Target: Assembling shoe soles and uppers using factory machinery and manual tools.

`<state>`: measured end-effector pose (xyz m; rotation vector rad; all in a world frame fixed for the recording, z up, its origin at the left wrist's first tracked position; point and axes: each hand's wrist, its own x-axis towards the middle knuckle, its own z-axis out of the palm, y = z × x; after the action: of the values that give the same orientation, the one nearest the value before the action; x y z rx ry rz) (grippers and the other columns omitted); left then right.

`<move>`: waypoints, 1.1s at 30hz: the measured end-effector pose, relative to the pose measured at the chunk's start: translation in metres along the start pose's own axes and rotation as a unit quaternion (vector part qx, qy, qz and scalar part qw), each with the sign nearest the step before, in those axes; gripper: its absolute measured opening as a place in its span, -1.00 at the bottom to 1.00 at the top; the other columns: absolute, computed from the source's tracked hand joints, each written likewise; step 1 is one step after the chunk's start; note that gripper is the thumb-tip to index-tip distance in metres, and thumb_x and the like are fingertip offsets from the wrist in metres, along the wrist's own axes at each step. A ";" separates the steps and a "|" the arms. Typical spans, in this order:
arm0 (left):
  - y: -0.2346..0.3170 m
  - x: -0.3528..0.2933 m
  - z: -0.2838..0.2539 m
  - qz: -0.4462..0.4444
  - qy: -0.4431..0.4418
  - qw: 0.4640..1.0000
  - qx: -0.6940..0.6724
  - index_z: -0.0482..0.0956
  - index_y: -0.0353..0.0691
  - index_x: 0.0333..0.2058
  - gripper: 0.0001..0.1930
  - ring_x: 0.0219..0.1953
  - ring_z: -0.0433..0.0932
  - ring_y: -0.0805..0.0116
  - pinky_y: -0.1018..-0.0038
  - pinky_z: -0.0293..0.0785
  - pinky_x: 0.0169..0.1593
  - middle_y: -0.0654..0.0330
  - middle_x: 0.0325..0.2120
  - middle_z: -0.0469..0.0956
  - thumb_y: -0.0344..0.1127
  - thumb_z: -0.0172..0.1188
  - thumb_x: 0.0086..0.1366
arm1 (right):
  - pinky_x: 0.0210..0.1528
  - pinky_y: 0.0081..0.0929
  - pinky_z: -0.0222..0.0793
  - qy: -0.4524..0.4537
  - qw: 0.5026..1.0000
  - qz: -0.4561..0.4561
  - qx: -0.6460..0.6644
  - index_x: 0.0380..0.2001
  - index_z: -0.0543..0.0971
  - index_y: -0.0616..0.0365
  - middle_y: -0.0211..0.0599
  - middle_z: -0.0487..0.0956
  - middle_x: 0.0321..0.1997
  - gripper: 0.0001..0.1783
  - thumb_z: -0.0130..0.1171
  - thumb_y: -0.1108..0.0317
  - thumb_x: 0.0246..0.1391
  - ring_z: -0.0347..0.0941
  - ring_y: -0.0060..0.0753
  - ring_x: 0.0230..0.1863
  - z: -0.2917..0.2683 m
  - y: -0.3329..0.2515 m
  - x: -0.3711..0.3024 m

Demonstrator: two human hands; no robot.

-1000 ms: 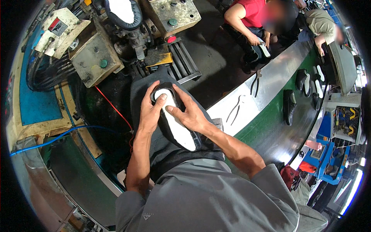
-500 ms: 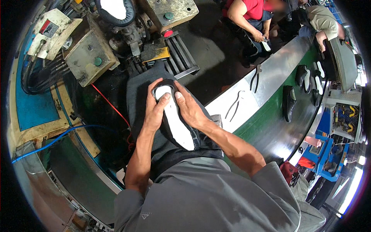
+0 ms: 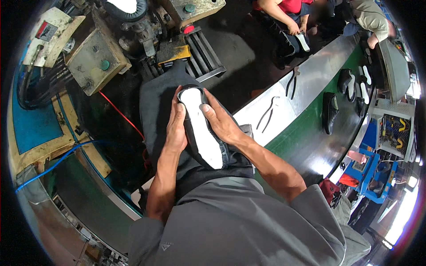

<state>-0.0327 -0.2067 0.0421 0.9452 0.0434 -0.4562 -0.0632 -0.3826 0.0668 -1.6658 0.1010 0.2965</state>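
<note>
A black shoe upper [image 3: 190, 137] lies over my lap with its underside up, a long white insole [image 3: 202, 126] facing me. My left hand [image 3: 175, 128] wraps the left side of its far end, thumb along the edge. On the opposite side my right hand [image 3: 220, 125] grips it, its thumb tip on the insole's border. My fingers under the shoe are mostly hidden. To the right, two pincers [image 3: 271, 111] [image 3: 292, 84] lie on a metal ledge [image 3: 259, 113].
Beyond the ledge runs a green conveyor belt [image 3: 295, 137] carrying black shoes [image 3: 329, 116] and other white-soled ones. A machine with a control box [image 3: 98, 62] stands at the far left, near a blue hose [image 3: 57, 165]. Co-workers sit at the far right, one holding a shoe [image 3: 303, 43].
My left thumb has drawn back from the white insole to the shoe's left edge, uncovering more of it. My right hand keeps its grip. The co-worker's shoe has tipped, showing more white.
</note>
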 end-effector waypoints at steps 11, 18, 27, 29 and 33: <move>0.004 0.007 0.015 0.024 0.149 0.981 0.122 0.29 -0.33 0.50 -0.35 0.36 0.43 0.14 0.23 0.36 0.44 -0.03 0.37 0.42 -0.25 0.24 0.56 | 0.59 0.14 0.23 0.014 0.953 -0.053 -0.298 0.63 0.20 0.03 0.40 0.00 0.69 0.04 0.49 0.03 0.23 0.08 0.49 0.65 0.014 -0.027 -0.079; 0.021 0.039 -0.021 0.035 0.193 0.924 0.329 0.54 -0.34 0.36 -0.48 0.29 0.55 0.16 0.28 0.41 0.38 -0.06 0.28 0.58 -0.28 0.29 0.51 | 0.35 0.23 0.53 -0.027 0.824 -0.171 -0.540 0.39 0.55 -0.67 0.15 -0.03 0.73 -0.16 0.54 0.19 0.02 0.18 0.56 0.46 0.005 -0.032 -0.091; 0.037 0.047 -0.043 0.144 0.125 0.864 0.465 0.72 -0.40 0.10 -0.70 0.06 0.73 0.06 0.31 0.56 0.18 -0.10 -0.04 0.75 -0.38 0.17 0.54 | 0.23 0.20 0.65 -0.090 0.811 -0.169 -0.553 0.41 0.53 -0.73 0.20 -0.04 0.72 -0.29 0.44 0.10 0.20 0.26 0.54 0.41 -0.009 -0.034 -0.089; 0.050 0.045 -0.043 0.092 0.100 0.868 0.478 0.71 -0.37 0.14 -0.69 0.04 0.73 0.09 0.34 0.56 0.16 -0.06 -0.02 0.74 -0.38 0.17 0.55 | 0.21 0.29 0.64 -0.093 0.812 -0.204 -0.539 0.42 0.52 -0.74 0.18 -0.06 0.73 -0.31 0.40 0.06 0.24 0.27 0.58 0.39 -0.017 -0.031 -0.086; 0.095 0.055 -0.053 0.150 -0.113 0.829 0.527 0.70 -0.22 0.24 -0.62 0.09 0.66 0.03 0.30 0.54 0.20 -0.02 0.12 0.68 -0.48 0.15 0.51 | 0.22 0.28 0.65 -0.178 0.808 -0.186 -0.529 0.43 0.51 -0.73 0.14 -0.11 0.75 -0.33 0.38 0.04 0.27 0.31 0.58 0.36 -0.042 -0.044 -0.071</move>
<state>0.0629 -0.1372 0.0707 1.9433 -0.6324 -0.2700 -0.1159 -0.4263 0.1306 -2.6341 -0.8155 0.3909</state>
